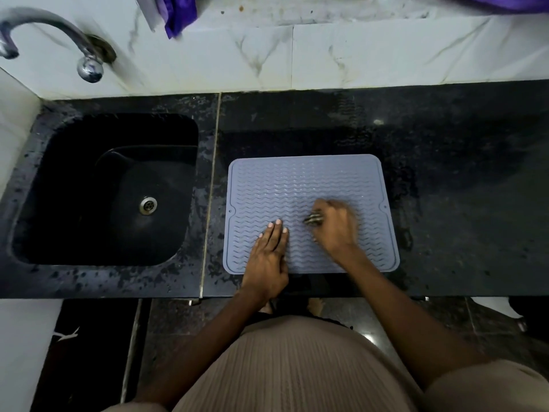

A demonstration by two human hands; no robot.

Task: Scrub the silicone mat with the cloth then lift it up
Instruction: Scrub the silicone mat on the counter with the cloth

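**Mat flat, both hands on it**

On the dark worktop (pixel 445 179) lies the grey silicone mat (pixel 297 185), flat, right of the sink (pixel 74 162). Its 6 o'clock edge carries the left hand (pixel 267 257), fingers straight and pressed down, holding nothing. At 3 o'clock from it the blurred right hand (pixel 332 227) bears on the mat's middle, grip closed around a small dark wad, seemingly the cloth (pixel 313 220). A tap (pixel 59 34) stands at 11 o'clock.
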